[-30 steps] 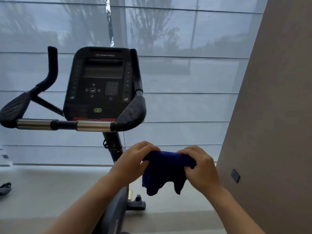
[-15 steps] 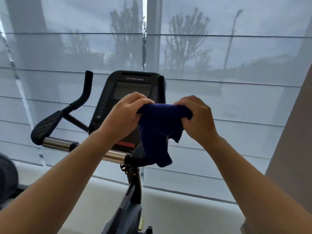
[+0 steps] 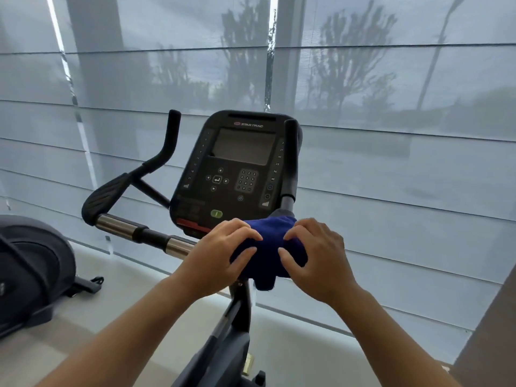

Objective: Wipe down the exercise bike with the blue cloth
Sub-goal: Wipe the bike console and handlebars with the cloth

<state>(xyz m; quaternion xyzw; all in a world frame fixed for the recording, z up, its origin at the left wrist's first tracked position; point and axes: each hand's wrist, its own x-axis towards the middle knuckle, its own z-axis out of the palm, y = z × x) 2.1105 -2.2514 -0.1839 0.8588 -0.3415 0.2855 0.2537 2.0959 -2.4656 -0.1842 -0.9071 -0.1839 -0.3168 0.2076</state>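
A wide window [image 3: 283, 65] fills the far side behind a sheer grey blind [image 3: 405, 169] with horizontal seams. Trees [image 3: 349, 60] and a lamp post [image 3: 438, 46] show dimly through it in soft, overcast daylight. The floor [image 3: 125, 297] is pale, a dark grey exercise machine [image 3: 30, 263] stands at the left, and a brown wall [image 3: 491, 331] edges the lower right.

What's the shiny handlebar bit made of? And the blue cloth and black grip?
The shiny bar section looks like polished metal: silvery, with bright reflections. The blue cloth looks like soft fabric, perhaps microfibre: it bunches and droops. The black grip seems matte rubber: dull, ridged.
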